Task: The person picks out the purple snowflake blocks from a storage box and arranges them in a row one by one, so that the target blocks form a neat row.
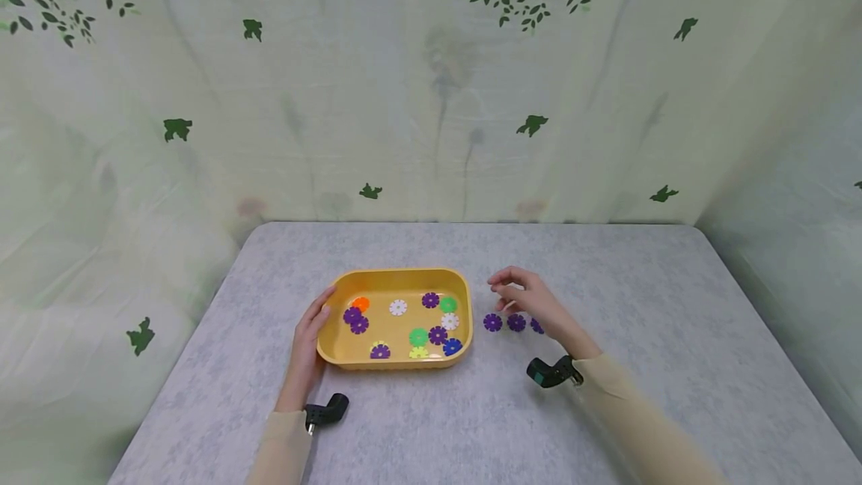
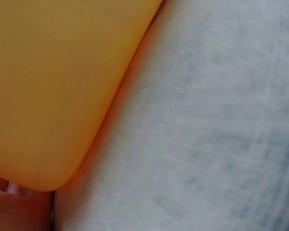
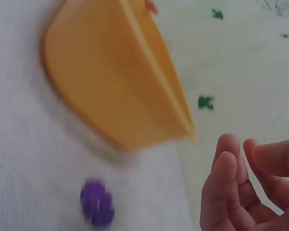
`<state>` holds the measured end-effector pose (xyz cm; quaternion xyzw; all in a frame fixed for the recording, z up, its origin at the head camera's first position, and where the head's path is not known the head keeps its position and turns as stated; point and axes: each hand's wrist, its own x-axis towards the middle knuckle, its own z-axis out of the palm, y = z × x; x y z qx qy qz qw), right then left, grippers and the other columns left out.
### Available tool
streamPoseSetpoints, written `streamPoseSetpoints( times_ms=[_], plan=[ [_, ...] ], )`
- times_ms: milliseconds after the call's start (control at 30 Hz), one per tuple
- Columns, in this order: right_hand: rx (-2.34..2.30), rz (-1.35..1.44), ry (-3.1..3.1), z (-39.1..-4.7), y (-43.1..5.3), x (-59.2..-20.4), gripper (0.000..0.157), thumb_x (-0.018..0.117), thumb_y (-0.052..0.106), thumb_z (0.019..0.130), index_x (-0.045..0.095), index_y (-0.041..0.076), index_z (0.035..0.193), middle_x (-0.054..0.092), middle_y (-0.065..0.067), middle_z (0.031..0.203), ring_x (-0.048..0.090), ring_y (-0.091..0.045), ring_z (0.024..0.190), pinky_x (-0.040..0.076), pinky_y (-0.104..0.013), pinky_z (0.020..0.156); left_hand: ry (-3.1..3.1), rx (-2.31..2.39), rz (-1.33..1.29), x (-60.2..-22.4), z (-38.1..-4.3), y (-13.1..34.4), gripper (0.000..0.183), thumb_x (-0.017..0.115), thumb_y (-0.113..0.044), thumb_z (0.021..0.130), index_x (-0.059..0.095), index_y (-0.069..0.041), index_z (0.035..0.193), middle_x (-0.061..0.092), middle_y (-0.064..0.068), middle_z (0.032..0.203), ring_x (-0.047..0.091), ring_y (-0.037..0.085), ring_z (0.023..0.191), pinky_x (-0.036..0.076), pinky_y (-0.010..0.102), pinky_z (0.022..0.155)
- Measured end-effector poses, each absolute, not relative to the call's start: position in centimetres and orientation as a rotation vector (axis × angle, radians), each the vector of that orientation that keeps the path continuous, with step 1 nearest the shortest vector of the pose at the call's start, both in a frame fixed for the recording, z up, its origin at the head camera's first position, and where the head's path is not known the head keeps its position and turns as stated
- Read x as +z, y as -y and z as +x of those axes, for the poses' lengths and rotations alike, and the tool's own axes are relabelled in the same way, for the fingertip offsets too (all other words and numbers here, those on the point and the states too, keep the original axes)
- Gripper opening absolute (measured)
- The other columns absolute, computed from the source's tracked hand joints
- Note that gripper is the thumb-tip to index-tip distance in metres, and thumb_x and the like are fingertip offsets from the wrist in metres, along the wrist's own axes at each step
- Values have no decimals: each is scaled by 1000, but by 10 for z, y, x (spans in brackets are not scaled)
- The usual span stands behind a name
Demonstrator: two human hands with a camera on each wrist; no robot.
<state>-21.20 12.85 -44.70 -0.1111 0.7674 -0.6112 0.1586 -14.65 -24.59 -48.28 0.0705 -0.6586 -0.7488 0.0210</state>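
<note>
A mottled grey table (image 1: 619, 275) bears a yellow rounded rectangular tray (image 1: 404, 366) left of its middle. The left hand (image 1: 311, 331) rests along the tray's left wall, fingers nearly straight. The right hand (image 1: 532, 303) hangs just right of the tray, fingers loosely bent; whether thumb and forefinger touch, I cannot tell. Multicoloured notched discs (image 1: 398, 307) lie scattered inside; purple discs (image 1: 492, 322) sit in a row beneath the right hand.

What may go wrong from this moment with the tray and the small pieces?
The right hand is near the row of purple pieces and might knock it. The left hand touches the tray's side, so a push could slide it. Inside, one purple piece seems to overlap another; both might come up together.
</note>
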Motion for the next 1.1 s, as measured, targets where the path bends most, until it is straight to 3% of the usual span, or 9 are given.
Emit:
streamPoseSetpoints(
  times_ms=[233, 400, 700, 1100],
  plan=[
    [-1845, -374, -1965, -212, -75, -433, 28, 47, 6, 98, 50, -7, 122, 52, -24, 121, 61, -32, 92, 53, -42, 84, 2034, -2319, 201, -486, -148, 248, 43, 39, -23, 105, 39, -11, 147, 31, 1, 153, 23, 15, 141, 21, 34, 114],
    [-1859, -319, -1895, -213, -40, -433, 29, 46, 1, 97, 47, -8, 124, 49, -27, 124, 57, -42, 105, 48, -49, 93, 2026, -2308, 190, -503, -155, 253, 44, 40, -28, 104, 41, -15, 146, 33, -2, 152, 24, 13, 140, 23, 32, 113],
    [-1744, -150, -1966, -219, -8, -446, 33, 45, 3, 97, 45, -10, 128, 52, -29, 119, 57, -39, 102, 50, -45, 90, 2022, -2300, 206, -507, -157, 254, 45, 43, -30, 103, 42, -15, 145, 35, -3, 151, 26, 12, 139, 24, 31, 113],
    [-1558, -49, -2054, -220, 2, -452, 31, 46, 7, 98, 50, -5, 126, 54, -20, 112, 59, -32, 90, 54, -41, 80, 2021, -2278, 212, -507, -156, 254, 43, 42, -28, 104, 43, -14, 145, 36, -2, 150, 26, 12, 139, 24, 31, 113]
  ],
)
